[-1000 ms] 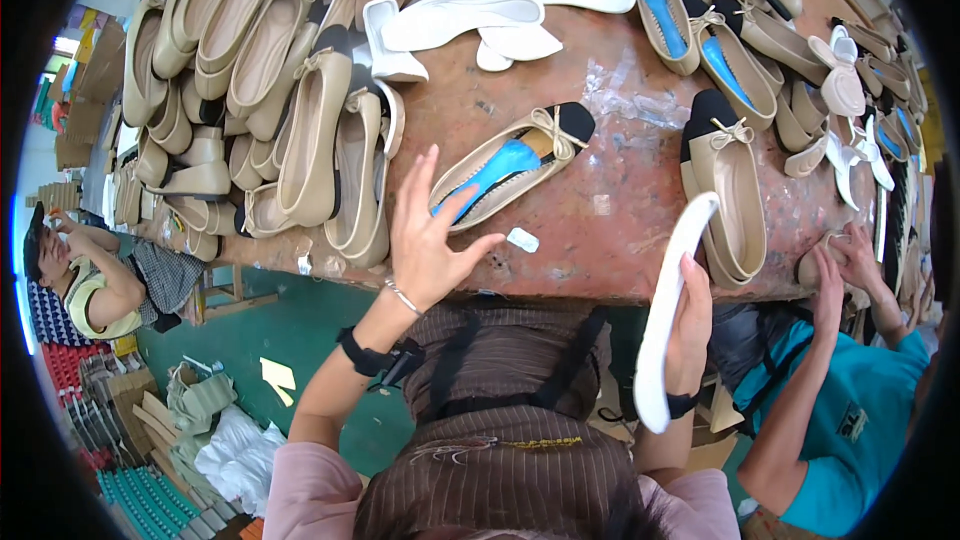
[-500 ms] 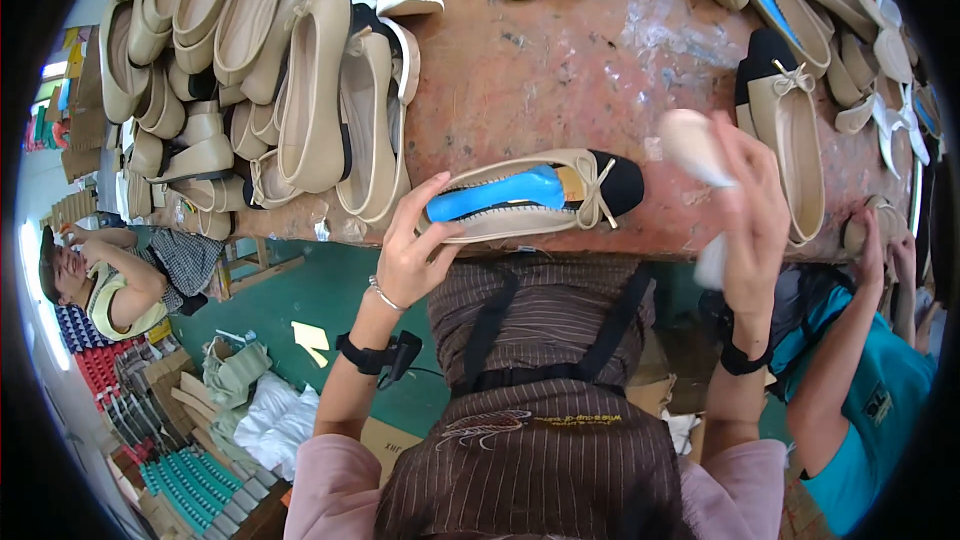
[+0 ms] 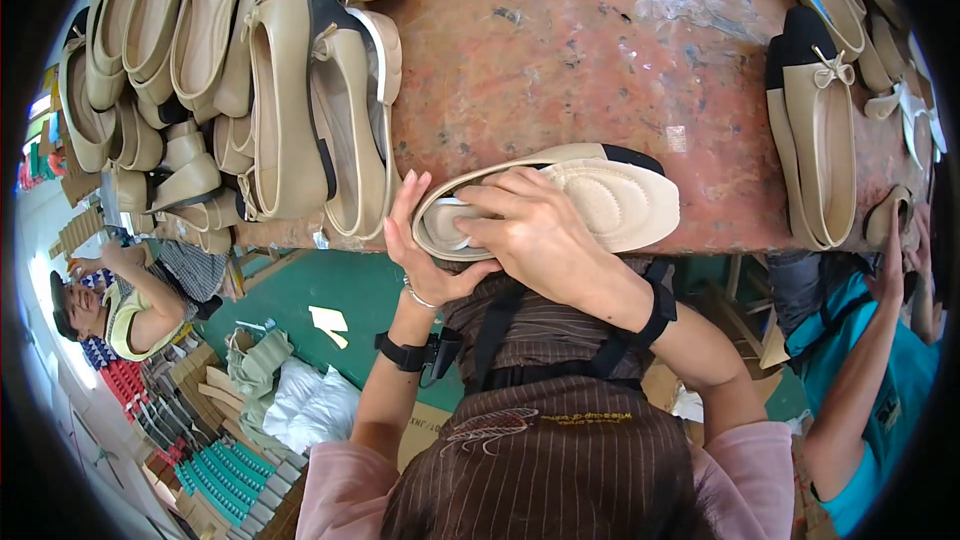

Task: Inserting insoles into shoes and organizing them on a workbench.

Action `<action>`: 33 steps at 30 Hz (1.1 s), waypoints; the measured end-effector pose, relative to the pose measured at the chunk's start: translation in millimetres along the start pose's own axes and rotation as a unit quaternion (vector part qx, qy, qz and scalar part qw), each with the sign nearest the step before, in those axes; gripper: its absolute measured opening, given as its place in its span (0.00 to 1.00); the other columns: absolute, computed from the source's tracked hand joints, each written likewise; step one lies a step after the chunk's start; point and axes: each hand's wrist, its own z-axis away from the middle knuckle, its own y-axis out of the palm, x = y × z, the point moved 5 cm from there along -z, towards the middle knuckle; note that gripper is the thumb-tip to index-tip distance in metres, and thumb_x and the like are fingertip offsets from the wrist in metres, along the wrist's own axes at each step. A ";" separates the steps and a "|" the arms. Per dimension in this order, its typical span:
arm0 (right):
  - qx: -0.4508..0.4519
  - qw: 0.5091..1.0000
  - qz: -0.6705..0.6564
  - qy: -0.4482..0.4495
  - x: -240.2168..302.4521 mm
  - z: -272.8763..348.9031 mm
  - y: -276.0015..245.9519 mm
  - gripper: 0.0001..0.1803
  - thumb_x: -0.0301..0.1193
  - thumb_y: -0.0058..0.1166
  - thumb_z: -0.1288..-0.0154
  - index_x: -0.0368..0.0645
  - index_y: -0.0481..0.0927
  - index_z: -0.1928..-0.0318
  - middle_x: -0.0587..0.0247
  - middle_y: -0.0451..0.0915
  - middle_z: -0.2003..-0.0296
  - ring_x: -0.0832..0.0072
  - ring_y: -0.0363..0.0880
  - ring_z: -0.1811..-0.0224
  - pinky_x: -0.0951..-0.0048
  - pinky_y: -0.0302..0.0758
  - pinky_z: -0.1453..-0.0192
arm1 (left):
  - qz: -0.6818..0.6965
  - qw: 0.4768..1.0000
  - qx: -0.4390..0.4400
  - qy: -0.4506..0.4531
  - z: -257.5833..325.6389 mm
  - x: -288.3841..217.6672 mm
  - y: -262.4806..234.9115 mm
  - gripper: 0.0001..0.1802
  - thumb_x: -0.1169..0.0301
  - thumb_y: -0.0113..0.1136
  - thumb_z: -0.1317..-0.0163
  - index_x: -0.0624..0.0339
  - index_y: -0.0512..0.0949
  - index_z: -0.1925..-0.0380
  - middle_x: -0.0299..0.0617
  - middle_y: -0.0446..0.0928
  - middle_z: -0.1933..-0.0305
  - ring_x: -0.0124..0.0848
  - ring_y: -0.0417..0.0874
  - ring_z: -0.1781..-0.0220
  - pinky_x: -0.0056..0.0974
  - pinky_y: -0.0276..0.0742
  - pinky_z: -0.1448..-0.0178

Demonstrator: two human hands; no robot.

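A beige ballet flat with a black toe (image 3: 632, 154) lies sideways along the table's near edge, its heel to the left. My left hand (image 3: 425, 260) cups that heel, thumb on the near side and fingers on the far side. Over the shoe's opening lies a padded beige insole (image 3: 625, 205), its wide front part resting above the toe and hiding the bow. My right hand (image 3: 530, 230) grips the insole around its middle, fingertips bent down into the heel end. Whatever lies beneath the insole inside the shoe is hidden.
Many beige flats (image 3: 290, 120) are piled on the left of the table (image 3: 540, 70). One flat (image 3: 825, 140) stands apart at right, near more shoes and white insoles (image 3: 915, 115). A co-worker in teal (image 3: 850, 380) handles a shoe at right; another person (image 3: 125, 300) sits at left.
My right hand has come in from the right with the insole and brought it over the shoe, covering the blue strip inside. My left hand has stayed at the heel.
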 end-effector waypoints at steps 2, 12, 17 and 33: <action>0.004 1.000 -0.006 0.002 -2.1 -2.3 5.6 0.18 0.26 0.64 0.61 0.42 0.87 0.62 0.61 0.81 0.55 0.62 0.78 0.50 0.62 0.71 0.41 | 0.011 1.000 0.004 0.009 1.5 0.6 -1.1 0.75 0.49 0.82 0.57 0.48 0.31 0.24 0.70 0.50 0.26 0.62 0.65 0.30 0.60 0.68 0.31; 0.044 0.999 0.008 0.030 -4.8 -7.8 13.6 0.17 0.25 0.61 0.57 0.37 0.86 0.62 0.55 0.80 0.56 0.60 0.76 0.47 0.62 0.73 0.41 | 0.026 0.999 0.017 0.010 2.5 5.4 -1.1 0.76 0.50 0.82 0.58 0.44 0.29 0.24 0.70 0.50 0.26 0.62 0.63 0.28 0.61 0.66 0.30; 0.081 0.995 0.039 0.047 -1.9 -6.2 15.9 0.19 0.26 0.58 0.55 0.34 0.85 0.58 0.54 0.79 0.53 0.58 0.75 0.43 0.61 0.72 0.36 | 0.040 0.996 0.062 -0.039 -3.5 4.4 -3.1 0.68 0.46 0.79 0.56 0.49 0.42 0.23 0.66 0.55 0.26 0.60 0.62 0.27 0.58 0.65 0.28; 0.128 0.973 0.190 0.002 12.9 9.3 16.8 0.15 0.28 0.54 0.44 0.43 0.88 0.58 0.56 0.82 0.45 0.67 0.77 0.37 0.61 0.63 0.24 | 0.069 0.995 -0.001 -0.077 -12.3 2.5 -8.7 0.13 0.64 0.49 0.34 0.64 0.66 0.62 0.67 0.69 0.36 0.55 0.77 0.40 0.49 0.73 0.38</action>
